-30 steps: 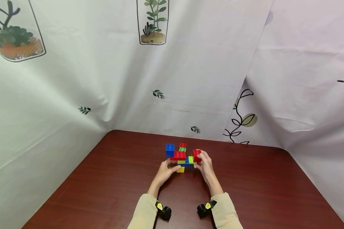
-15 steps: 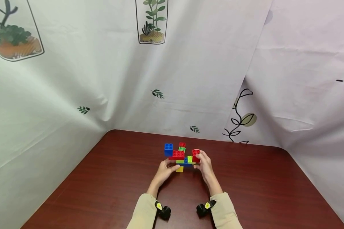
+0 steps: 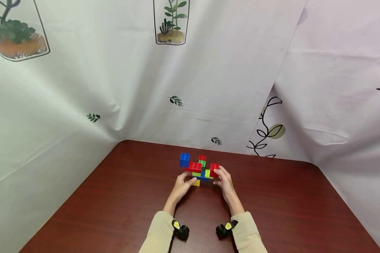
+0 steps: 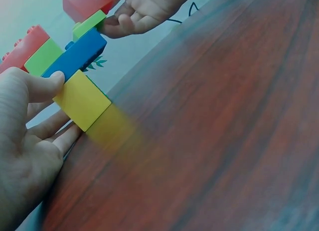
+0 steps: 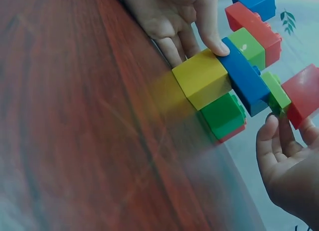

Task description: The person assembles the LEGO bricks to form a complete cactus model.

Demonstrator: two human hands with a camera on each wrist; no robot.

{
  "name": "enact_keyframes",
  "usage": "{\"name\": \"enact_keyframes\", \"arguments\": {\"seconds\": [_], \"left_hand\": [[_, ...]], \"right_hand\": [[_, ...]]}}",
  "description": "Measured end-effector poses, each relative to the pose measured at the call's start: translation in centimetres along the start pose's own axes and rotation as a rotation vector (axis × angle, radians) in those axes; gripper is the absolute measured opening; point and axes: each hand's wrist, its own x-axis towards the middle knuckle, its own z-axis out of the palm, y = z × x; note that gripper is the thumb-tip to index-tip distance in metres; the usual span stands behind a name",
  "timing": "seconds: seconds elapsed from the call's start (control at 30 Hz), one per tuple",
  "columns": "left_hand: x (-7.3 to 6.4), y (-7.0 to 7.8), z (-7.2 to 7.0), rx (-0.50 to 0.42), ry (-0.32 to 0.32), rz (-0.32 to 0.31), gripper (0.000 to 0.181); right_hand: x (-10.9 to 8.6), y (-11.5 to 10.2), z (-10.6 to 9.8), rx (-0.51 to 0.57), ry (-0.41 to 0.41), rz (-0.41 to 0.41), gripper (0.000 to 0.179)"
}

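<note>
A toy-brick model stands on the table, built of several coloured bricks. Its yellow brick (image 5: 202, 79) forms the foot, with a long blue brick (image 5: 244, 76) above and a green brick (image 5: 222, 114) beside it. On the left rises a blue brick (image 3: 185, 160) over a red brick (image 3: 194, 167). My left hand (image 3: 181, 186) grips the model, thumb on the end of the long blue brick, other fingers behind the yellow one. At the right end, my right hand (image 3: 225, 182) holds a red brick (image 3: 214, 169) that sits against a lime brick (image 5: 278, 91); part of its grip is hidden.
The brown wooden table (image 3: 120, 211) extends around the model. A white cloth (image 3: 228, 70) printed with plants hangs behind it and along the sides. Both wrists carry small black cameras (image 3: 182, 232) over beige sleeves (image 3: 156, 228).
The model and both hands appear slightly further left and higher in the head view, while that view itself has shifted a little. Both hands stay at the model.
</note>
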Motion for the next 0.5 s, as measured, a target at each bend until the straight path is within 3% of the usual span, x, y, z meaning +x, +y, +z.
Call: {"name": "enact_keyframes", "arguments": {"seconds": [0.2,0.4,0.5], "left_hand": [[-0.4,1.6,-0.1,-0.011,0.025,0.021,0.037],[0.4,0.2,0.0,-0.002,0.042,0.025,0.042],[0.3,0.3,0.0,-0.021,0.036,0.019,0.042]], "right_hand": [[0.1,0.3,0.3,0.085,-0.071,0.021,0.024],[0.2,0.6,0.5,0.099,-0.103,0.006,0.032],[0.1,0.8,0.2,0.151,-0.13,0.033,0.045]]}}
